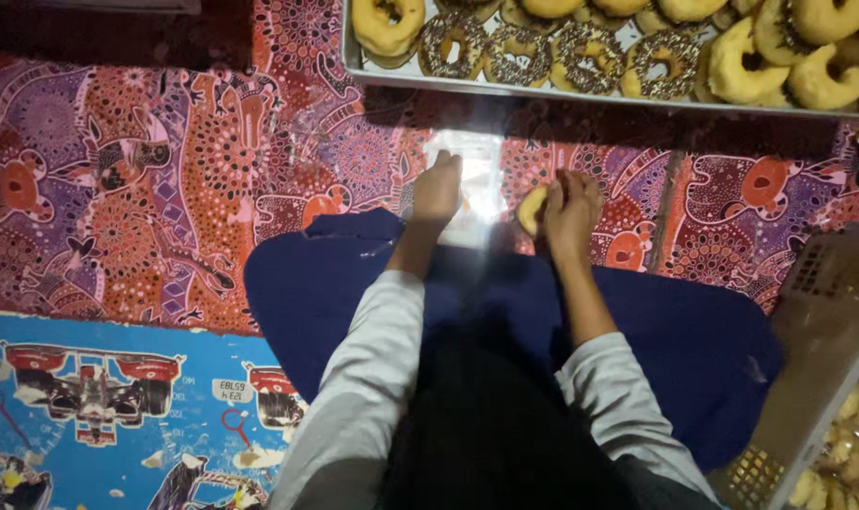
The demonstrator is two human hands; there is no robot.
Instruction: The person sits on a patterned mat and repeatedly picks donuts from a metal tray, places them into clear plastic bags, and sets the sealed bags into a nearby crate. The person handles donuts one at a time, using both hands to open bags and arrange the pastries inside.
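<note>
Patterned red-and-purple cloth (146, 189) covers the floor, beside a blue mat printed with racing cars (99, 397). On the cloth lies a clear, glossy plastic bag (475, 184), its long axis running away from the person – the left hand (436, 189) presses its edge. The right hand (571, 210) pinches a round, pale doughnut (531, 209) just beside the bag. Along the far edge, a metal tray (373, 74) carries plain and sprinkled doughnuts.

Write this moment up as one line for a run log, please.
left hand: on clear plastic bag | right hand: holding plain doughnut | metal tray of doughnuts beyond | basket at right
</note>
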